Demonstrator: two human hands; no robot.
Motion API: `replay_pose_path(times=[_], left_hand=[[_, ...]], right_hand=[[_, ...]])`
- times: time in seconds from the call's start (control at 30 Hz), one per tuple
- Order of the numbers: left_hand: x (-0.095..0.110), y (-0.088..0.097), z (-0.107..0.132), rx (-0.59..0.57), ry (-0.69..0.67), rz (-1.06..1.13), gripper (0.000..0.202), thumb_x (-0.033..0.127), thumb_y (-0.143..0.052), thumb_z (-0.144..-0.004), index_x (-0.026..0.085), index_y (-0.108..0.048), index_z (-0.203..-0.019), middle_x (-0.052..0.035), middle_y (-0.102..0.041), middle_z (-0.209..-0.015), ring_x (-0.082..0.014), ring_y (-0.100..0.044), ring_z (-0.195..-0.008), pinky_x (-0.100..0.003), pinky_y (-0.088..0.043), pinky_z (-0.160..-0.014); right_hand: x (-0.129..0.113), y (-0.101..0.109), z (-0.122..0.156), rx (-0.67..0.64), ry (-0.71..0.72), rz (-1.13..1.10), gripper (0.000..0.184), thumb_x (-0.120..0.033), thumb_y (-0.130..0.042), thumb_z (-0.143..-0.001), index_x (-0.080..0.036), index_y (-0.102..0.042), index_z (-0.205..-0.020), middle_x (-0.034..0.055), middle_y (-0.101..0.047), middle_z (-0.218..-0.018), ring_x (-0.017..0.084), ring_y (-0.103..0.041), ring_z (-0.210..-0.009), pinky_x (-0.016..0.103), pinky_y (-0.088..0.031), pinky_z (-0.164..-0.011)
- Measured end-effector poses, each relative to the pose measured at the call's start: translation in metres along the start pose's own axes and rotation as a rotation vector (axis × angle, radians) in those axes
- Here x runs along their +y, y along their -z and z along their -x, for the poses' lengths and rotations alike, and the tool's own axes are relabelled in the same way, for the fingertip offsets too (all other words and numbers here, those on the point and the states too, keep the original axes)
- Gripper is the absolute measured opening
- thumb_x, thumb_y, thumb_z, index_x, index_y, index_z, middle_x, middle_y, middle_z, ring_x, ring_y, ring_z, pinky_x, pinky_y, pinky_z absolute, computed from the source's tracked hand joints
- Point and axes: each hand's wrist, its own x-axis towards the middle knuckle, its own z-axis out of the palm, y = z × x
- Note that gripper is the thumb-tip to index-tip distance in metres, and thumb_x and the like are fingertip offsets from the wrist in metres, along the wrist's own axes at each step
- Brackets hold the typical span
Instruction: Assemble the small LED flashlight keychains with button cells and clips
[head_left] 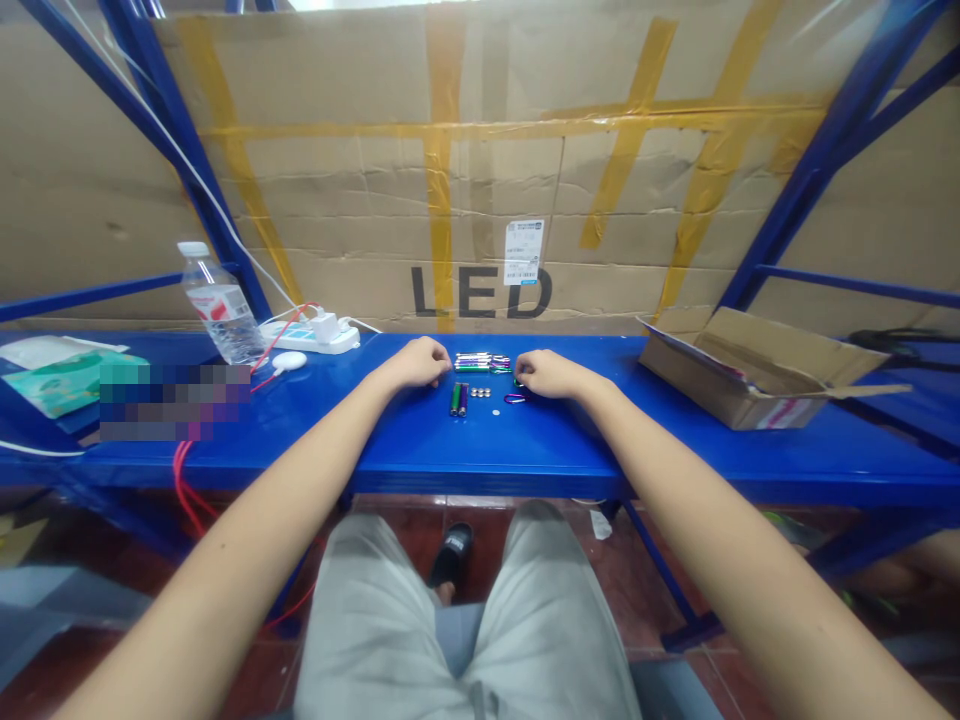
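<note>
My left hand [421, 364] rests on the blue table with its fingers curled in, and nothing shows between them. Just right of it lies a row of shiny metallic tubes [472, 363], seemingly small flashlights. My right hand [543, 374] is also closed, at the row's other end; a bit of green shows by its fingertips, too small to make out. Below that hand lies a purplish carabiner [515, 399]. Between the hands are a green tube [455, 399] and a purple tube [463, 400] side by side, several small round button cells [481, 392] and a small white disc [496, 413].
An open cardboard box [750, 395] stands on the right of the blue table [480, 450]. At left are a water bottle [221, 310], a power strip [322, 338] with cables, and a green packet [67, 380]. A large taped carton [360, 200] rises behind, between blue metal posts.
</note>
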Motion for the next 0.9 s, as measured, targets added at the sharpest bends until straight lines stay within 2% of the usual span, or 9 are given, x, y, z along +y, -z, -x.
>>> replay_pose_path(times=[0.1, 0.2, 0.5, 0.9], left_hand=[[-0.004, -0.002, -0.004, 0.114, -0.008, -0.117, 0.012, 0.023, -0.062, -0.081, 0.016, -0.072, -0.082, -0.0044, -0.068, -0.064, -0.0177, -0.063, -0.066, -0.026, -0.049, -0.070], [-0.007, -0.003, -0.007, 0.145, -0.022, -0.155, 0.013, 0.023, -0.061, -0.081, 0.017, -0.072, -0.081, -0.0046, -0.068, -0.066, -0.0190, -0.064, -0.072, -0.027, -0.048, -0.077], [-0.009, -0.005, -0.009, 0.138, -0.035, -0.149, 0.014, 0.023, -0.059, -0.081, 0.017, -0.072, -0.081, -0.0055, -0.069, -0.069, -0.0194, -0.064, -0.074, -0.027, -0.048, -0.078], [-0.012, -0.004, -0.010, 0.128, -0.028, -0.161, 0.013, 0.023, -0.058, -0.081, 0.017, -0.070, -0.079, -0.0069, -0.071, -0.072, -0.0208, -0.065, -0.075, -0.030, -0.049, -0.078]], right_hand=[[0.004, 0.001, 0.000, 0.031, 0.011, 0.079, 0.020, -0.019, -0.058, -0.085, -0.020, -0.075, -0.096, 0.0112, -0.074, -0.102, 0.025, -0.066, -0.091, 0.030, -0.046, -0.076], [0.005, 0.003, 0.001, 0.047, -0.001, 0.094, 0.020, -0.020, -0.061, -0.082, -0.022, -0.078, -0.093, 0.0080, -0.075, -0.097, 0.023, -0.066, -0.086, 0.029, -0.046, -0.074], [0.001, 0.001, 0.000, 0.034, 0.026, -0.050, 0.018, -0.019, -0.063, -0.078, -0.017, -0.079, -0.086, 0.0048, -0.075, -0.082, 0.018, -0.064, -0.075, 0.026, -0.043, -0.066], [0.000, -0.005, -0.003, -0.007, 0.136, -0.190, 0.018, -0.015, -0.059, -0.077, -0.016, -0.076, -0.084, 0.0035, -0.075, -0.083, 0.017, -0.065, -0.077, 0.025, -0.045, -0.069]])
